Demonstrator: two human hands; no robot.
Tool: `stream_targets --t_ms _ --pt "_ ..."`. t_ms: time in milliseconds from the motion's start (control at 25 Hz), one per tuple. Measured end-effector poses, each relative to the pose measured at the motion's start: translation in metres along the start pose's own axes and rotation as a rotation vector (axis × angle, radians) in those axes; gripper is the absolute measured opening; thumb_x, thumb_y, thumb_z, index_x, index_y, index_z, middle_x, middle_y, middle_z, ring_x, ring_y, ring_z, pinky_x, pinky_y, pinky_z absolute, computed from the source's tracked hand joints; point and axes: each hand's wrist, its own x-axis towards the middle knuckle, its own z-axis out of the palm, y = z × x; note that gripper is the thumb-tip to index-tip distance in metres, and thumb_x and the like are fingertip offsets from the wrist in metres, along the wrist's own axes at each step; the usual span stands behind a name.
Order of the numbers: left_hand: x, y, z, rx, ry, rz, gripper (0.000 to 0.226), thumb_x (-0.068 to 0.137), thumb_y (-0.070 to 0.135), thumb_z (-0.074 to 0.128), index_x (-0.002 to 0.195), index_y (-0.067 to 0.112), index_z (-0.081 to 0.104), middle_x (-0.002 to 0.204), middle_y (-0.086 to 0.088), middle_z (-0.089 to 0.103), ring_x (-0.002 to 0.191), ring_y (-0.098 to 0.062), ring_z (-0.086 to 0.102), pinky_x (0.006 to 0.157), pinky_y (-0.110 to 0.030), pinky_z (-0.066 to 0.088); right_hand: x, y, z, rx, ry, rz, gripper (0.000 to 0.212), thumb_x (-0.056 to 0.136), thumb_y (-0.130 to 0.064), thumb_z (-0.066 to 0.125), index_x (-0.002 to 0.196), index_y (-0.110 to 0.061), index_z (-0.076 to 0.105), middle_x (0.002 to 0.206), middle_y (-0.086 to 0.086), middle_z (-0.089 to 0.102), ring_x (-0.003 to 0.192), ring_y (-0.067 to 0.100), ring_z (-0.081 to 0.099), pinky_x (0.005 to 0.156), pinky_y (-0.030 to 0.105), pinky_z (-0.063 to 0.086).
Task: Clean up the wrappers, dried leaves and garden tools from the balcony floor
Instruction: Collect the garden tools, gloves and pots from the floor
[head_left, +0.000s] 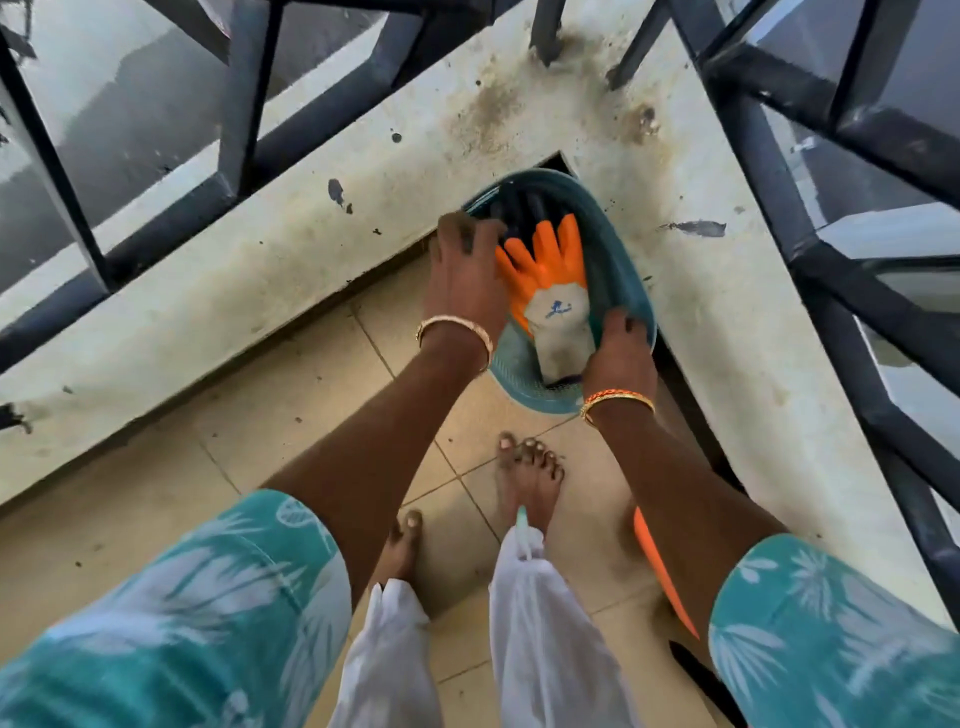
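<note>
A teal plastic basket (618, 270) sits in the balcony's corner, partly on the tiled floor and against the concrete ledge. Inside it lie orange garden gloves (550, 260) with a grey-white cuff, over dark tool handles (524, 208). My left hand (465, 270) grips the basket's left rim, fingers curled over the edge near the gloves. My right hand (621, 353) holds the basket's near right rim. Both wrists wear gold bangles.
A stained concrete ledge (260, 260) runs around the corner, topped by a dark metal railing (852, 291). My bare feet (527, 475) stand on beige tiles just behind the basket. An orange and black object (657, 566) lies on the floor under my right arm.
</note>
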Motion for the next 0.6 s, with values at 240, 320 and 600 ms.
stream_targets --t_ms 240,320,600 --pt "-0.019 -0.004 0.013 0.196 -0.558 0.112 0.072 0.084 0.002 0.058 0.148 0.018 0.029 0.155 -0.006 0.023 0.139 -0.028 0.024 0.109 -0.046 0.034 0.011 0.039 0.039 -0.105 0.161 -0.061 0.045 0.085 0.002 0.051 0.129 -0.001 0.042 0.134 0.021 0.038 0.127 0.038 0.034 0.096 0.047 0.041" --pt "-0.028 0.002 0.004 0.245 -0.497 0.126 0.068 0.086 0.006 0.056 0.147 0.017 0.029 0.154 -0.006 0.025 0.14 -0.027 0.024 0.11 -0.046 0.032 0.001 0.039 0.034 -0.098 0.215 -0.105 0.04 0.084 0.001 0.05 0.124 0.001 0.047 0.129 0.022 0.044 0.123 0.039 0.037 0.096 0.047 0.041" --pt "-0.122 0.007 -0.038 0.289 -0.155 0.042 0.058 0.085 0.009 0.057 0.141 0.006 0.04 0.147 -0.017 0.037 0.138 -0.033 0.032 0.111 -0.045 0.025 -0.078 0.022 -0.004 -0.111 0.488 -0.448 0.032 0.088 -0.023 0.036 0.098 -0.002 0.059 0.103 0.021 0.058 0.094 0.036 0.053 0.083 0.04 0.043"
